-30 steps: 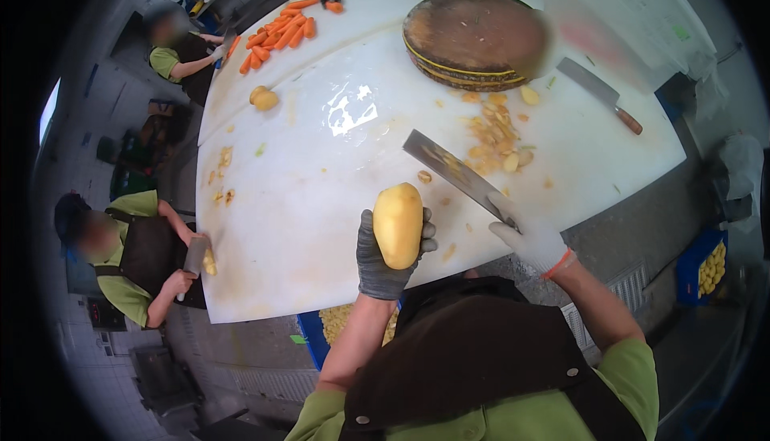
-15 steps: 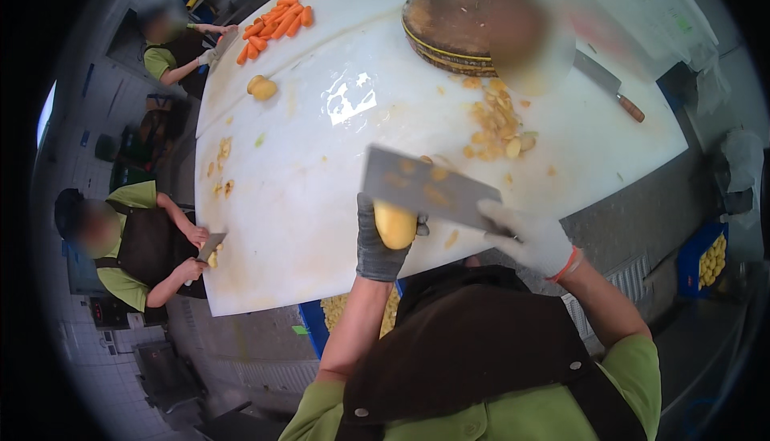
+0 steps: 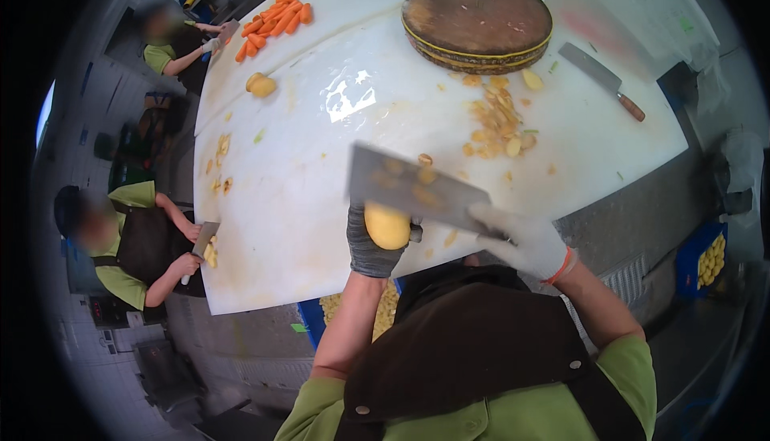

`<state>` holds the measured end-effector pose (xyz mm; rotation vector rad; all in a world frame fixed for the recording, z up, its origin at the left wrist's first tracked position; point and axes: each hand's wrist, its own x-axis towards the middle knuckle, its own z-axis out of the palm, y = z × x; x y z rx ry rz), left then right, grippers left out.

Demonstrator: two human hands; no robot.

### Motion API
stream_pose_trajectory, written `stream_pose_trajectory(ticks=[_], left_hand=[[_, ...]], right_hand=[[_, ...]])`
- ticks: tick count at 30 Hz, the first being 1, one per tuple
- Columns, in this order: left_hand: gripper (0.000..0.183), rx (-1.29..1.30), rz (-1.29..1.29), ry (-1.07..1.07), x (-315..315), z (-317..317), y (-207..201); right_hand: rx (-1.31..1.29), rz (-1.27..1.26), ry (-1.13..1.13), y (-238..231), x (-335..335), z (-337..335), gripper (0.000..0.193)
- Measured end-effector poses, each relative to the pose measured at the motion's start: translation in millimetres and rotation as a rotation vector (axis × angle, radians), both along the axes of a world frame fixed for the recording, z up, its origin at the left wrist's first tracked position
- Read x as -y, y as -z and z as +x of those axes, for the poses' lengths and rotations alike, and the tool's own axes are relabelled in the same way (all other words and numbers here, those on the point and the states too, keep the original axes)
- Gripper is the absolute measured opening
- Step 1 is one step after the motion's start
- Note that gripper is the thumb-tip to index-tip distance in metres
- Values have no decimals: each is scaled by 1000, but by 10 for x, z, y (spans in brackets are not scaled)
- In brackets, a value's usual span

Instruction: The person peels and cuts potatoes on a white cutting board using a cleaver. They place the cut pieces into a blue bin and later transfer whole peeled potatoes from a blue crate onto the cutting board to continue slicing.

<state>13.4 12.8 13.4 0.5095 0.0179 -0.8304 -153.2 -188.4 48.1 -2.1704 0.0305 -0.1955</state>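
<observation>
Now the potato [image 3: 387, 228] sits grasped in the left hand [image 3: 374, 250], near the table's edge [image 3: 281, 300]; the cleaver [image 3: 401, 180], clasped by the right hand [image 3: 517, 240], has swung across its top (contact unclear), so blade work seems under way; peelings [image 3: 493, 120] lie beyond.

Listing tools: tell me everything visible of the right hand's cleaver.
The cleaver has a broad, roughly rectangular grey blade, metallic-looking and blurred, with yellowish patches. It slants up leftward from the right hand, which grips it and hides most of its handle. The blade partly hides the potato; contact is unclear.
</observation>
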Motion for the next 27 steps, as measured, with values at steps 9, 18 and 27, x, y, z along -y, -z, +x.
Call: stream_pose_trajectory(ticks=[9,18,27], left_hand=[[69,-27,23,119,-18,-3,-58],[62,-114,-191,201,-64,85,379],[59,-63,1,37,23,23,218]], right_hand=[[-175,-35,166,162,231,2,44],[-60,-78,-48,263,146,112,46],[-26,-148,-23,158,237,9,46]])
